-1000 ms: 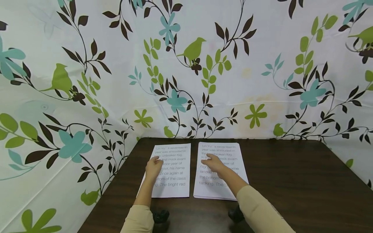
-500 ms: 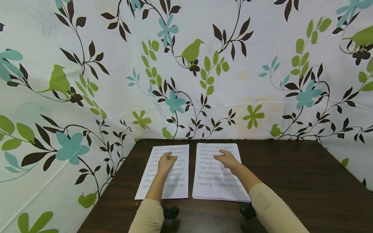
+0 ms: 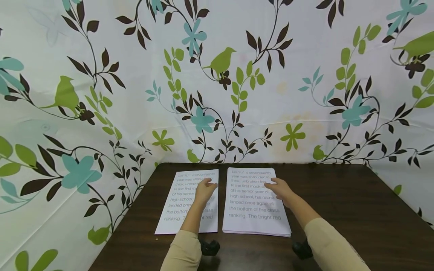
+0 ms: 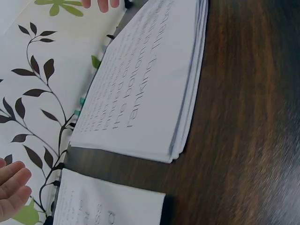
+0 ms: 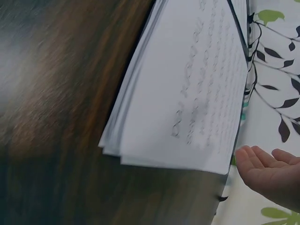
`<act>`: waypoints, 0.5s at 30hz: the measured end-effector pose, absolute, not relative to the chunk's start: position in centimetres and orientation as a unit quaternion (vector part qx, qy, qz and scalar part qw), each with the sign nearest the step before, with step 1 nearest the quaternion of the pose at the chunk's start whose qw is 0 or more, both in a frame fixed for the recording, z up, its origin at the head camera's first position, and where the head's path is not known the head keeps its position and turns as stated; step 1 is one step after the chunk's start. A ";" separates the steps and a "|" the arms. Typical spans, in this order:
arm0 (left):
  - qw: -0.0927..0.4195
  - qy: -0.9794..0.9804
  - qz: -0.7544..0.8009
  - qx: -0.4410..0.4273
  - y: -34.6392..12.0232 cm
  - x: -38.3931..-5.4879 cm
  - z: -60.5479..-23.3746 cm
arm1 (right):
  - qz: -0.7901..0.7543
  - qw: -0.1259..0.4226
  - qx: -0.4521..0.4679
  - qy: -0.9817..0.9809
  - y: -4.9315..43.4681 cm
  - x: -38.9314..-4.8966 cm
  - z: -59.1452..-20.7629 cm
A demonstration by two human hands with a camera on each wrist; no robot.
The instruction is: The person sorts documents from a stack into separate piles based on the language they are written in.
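Observation:
Two piles of printed paper lie side by side on the dark wooden table. Over the right part of the left sheet [image 3: 167,226] is my left hand [image 3: 204,191], its fingers loosely bent with nothing between them. My right hand [image 3: 283,191] is at the right edge of the right paper stack [image 3: 252,225], also holding nothing. In the left wrist view the left hand [image 4: 14,190] shows relaxed fingers. The right wrist view shows the right hand [image 5: 269,173] above the far end of the stack [image 5: 154,140], whose sheets are slightly uneven along the near edge.
The brown table [image 3: 346,210] extends to the right of the stacks. A white curtain [image 3: 217,143] with birds, leaves and flowers hangs behind and to the left. Black objects at the wrists [image 3: 210,247] sit under both forearms, near the table's front.
Both hands have moved to the right: the left from the left sheet's left side to its right side, the right from over the stack to its right edge. The papers stay put.

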State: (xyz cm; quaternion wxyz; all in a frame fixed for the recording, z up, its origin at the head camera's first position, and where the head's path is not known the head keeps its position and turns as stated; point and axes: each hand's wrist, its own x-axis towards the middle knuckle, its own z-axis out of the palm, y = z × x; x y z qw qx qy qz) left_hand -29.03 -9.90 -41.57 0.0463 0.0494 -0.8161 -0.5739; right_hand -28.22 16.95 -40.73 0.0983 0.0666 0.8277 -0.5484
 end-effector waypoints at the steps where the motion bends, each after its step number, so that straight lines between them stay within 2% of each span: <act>1: 0.045 -0.816 -0.574 0.047 -9.8 -29.0 -41.7 | -0.547 0.098 0.069 0.829 17.2 -28.2 -40.9; 15: 0.003 -0.826 -0.562 0.045 -7.4 -29.0 -43.6 | -0.539 0.103 0.080 0.832 19.7 -27.1 -43.2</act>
